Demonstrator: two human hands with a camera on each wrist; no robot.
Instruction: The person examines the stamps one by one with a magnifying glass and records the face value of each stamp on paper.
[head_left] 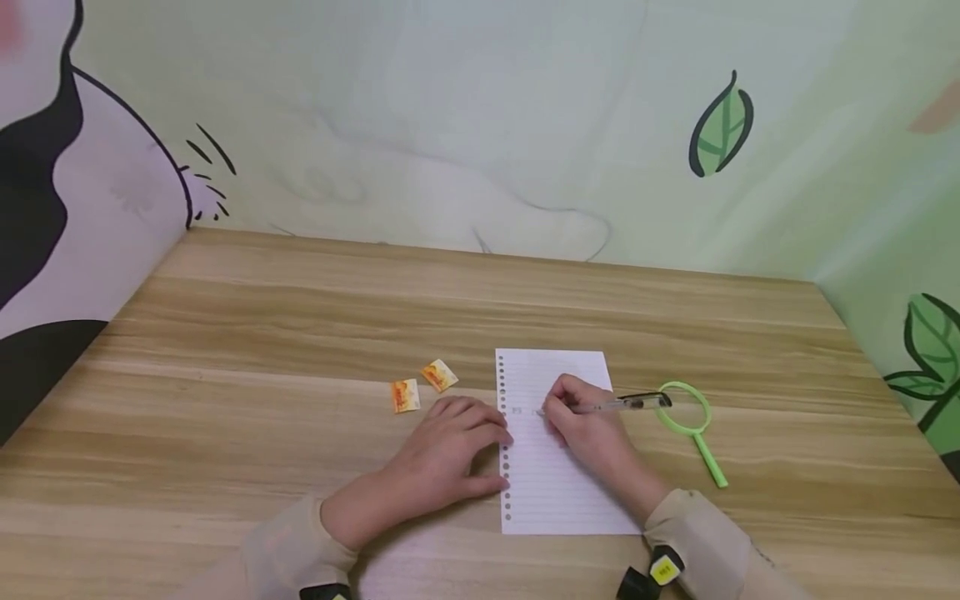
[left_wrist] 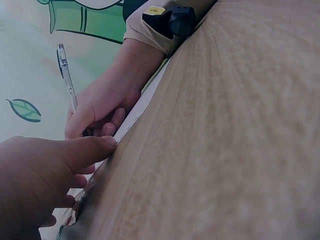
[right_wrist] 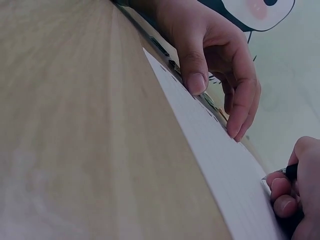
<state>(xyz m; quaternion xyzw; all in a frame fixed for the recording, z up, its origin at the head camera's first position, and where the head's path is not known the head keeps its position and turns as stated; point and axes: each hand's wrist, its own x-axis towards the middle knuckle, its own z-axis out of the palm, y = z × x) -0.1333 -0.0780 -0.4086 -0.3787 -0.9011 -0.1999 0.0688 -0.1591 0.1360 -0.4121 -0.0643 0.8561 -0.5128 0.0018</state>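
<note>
The right hand (head_left: 594,435) pinches a gel pen (head_left: 630,402) between its fingers, tip at the loose-leaf sheet (head_left: 558,500) on the table (head_left: 300,308). The left hand (head_left: 448,454) rests relaxed fingers at the sheet's left edge, presumably to steady it; a green magnifying glass (head_left: 709,460) lies right.

The left hand (head_left: 448,454) rests palm down, fingers relaxed — the right hand (head_left: 588,427) curls, pinching.

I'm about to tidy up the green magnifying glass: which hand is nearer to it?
Right. The right hand, gripping the pen, is just left of the magnifying glass; the left hand is farther left, at the paper's holed edge.
</note>
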